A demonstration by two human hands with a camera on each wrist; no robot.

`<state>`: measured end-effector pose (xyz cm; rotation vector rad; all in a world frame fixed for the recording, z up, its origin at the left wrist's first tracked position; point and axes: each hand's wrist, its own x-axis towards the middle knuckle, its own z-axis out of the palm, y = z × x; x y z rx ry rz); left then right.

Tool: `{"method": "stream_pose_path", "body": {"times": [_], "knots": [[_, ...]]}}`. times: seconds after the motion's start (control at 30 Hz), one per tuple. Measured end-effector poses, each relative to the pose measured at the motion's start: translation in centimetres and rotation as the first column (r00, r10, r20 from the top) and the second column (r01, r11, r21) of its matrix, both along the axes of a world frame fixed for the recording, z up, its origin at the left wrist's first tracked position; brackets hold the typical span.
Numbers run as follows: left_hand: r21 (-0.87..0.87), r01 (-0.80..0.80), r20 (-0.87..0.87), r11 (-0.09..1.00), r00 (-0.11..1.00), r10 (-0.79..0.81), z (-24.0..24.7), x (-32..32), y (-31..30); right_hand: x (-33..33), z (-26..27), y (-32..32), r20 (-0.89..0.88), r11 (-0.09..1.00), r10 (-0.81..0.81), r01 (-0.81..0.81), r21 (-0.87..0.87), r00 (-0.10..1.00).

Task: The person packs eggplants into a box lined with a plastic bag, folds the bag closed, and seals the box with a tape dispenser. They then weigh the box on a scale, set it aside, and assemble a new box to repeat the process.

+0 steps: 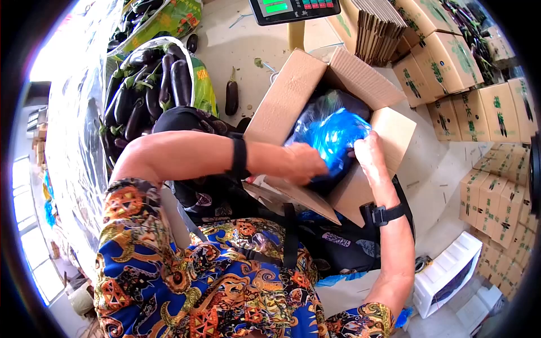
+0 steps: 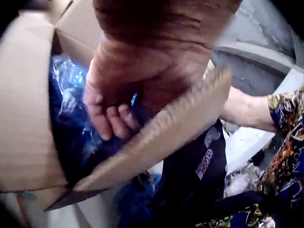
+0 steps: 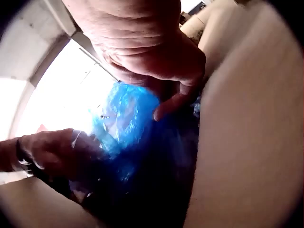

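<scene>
Blue plastic bag (image 1: 338, 135) lies bunched up inside an open cardboard box (image 1: 287, 96), over dark contents. At its near left side the left hand (image 1: 304, 163) is blurred; in the left wrist view this hand (image 2: 142, 80) has curled fingers with a bit of blue plastic between them. The right hand (image 1: 369, 152) pinches the bag's edge beside the box's right flap (image 1: 394, 135). In the right wrist view, finger and thumb of the right hand (image 3: 166, 71) meet at the blue plastic (image 3: 130, 114), their grip partly hidden.
Eggplants (image 1: 138, 101) fill a large bag at the left, and a single eggplant (image 1: 231, 96) lies on the floor. A scale (image 1: 294, 8) stands beyond the box. Packed cartons (image 1: 439, 67) are stacked at the right, above a white foam box (image 1: 448, 274).
</scene>
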<state>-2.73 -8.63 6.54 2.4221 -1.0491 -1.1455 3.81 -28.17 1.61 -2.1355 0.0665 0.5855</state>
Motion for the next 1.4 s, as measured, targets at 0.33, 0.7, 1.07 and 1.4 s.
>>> {"method": "stream_pose_path", "body": {"times": [0.33, 0.7, 1.07, 1.4], "knots": [[-0.469, -0.107, 0.330, 0.877, 0.899, 0.287, -8.4, 1.1, -7.7, 1.7, 4.1, 6.0, 0.113, 0.717, 0.682, -0.630, -0.297, 0.723], [-0.497, -0.028, -0.085, 0.867, 0.996, -0.016, 7.2, 4.9, -0.3, -3.9, -0.9, 4.4, 0.343, 0.692, 0.722, -0.625, -0.362, 0.601], [-0.316, -0.079, 0.243, 0.945, 0.957, 0.161, -4.2, 8.9, -2.1, -7.7, 1.6, 3.7, 0.406, 0.467, 0.879, -0.617, -0.634, 0.248], [-0.566, -0.269, 0.208, 0.779, 0.868, 0.451, -4.6, 5.5, 0.7, 2.5, -1.7, 0.0, 0.584, 0.910, 0.405, -0.246, -0.334, 0.704]]}}
